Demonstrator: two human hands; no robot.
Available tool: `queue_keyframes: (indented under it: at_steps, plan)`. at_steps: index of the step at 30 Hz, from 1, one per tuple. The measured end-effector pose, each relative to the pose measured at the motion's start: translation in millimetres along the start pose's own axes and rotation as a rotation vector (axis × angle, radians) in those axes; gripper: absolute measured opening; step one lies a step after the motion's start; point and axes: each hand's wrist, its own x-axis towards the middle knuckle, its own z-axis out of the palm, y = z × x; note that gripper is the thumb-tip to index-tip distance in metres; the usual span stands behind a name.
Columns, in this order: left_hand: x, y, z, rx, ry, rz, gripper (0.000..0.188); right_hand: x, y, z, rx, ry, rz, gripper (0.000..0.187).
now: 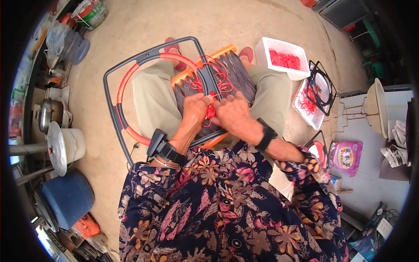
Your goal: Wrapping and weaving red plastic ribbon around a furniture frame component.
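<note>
A black frame [108,89] with a round inner ring rests across my lap, tilted to the left. Red cord [123,85] is wound tightly round much of the ring, with bare black stretches between the wrapped parts. At the ring's right side, my left hand [196,108] pinches red cord close against the black bar. Just beside it, my right hand [235,115] has its fingers bent round the same cord. A small red cord bundle [211,112] hangs between the hands. Loose loops of red cord [224,78] lie beyond them on the dark, ridged surface [240,78] between my knees.
To the right stand a white box [264,59] of red cord and a second white box [315,120], with a bare black frame [322,87] leaning on it. A purple bag [345,158] lies nearer. On the left are a lidded white bucket [74,146] and a blue bin [70,198].
</note>
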Motion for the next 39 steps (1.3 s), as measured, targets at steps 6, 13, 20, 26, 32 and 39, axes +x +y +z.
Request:
queue_keyframes:
  at_steps: [6,13,20,26,32,39]
  plan:
    - [-2.3,-8.1,1.8,0.133,0.067,0.113,0.016,2.3,5.0,8.9,0.144,-0.014,0.092,0.014]
    - [-20.7,8.2,-3.5,-0.154,-0.058,0.024,0.015,-25.1,19.3,-41.6,1.209,0.044,0.107,0.03]
    - [-21.1,-21.9,-17.6,-0.755,-0.312,-0.076,0.039,-8.0,1.5,-28.6,1.384,0.109,0.15,0.027]
    - [-16.9,-27.4,-28.1,-0.808,-0.513,0.049,0.026,-13.4,-15.3,-28.7,1.594,0.142,0.035,0.039]
    - [-22.5,2.6,-6.3,-0.052,-0.018,-0.042,0.011,-17.0,15.4,-25.6,1.14,0.519,0.08,0.035]
    - [-31.4,11.9,-12.4,-0.084,-0.071,-0.067,0.015,-207.3,187.3,-93.7,2.45,0.763,-0.104,0.043]
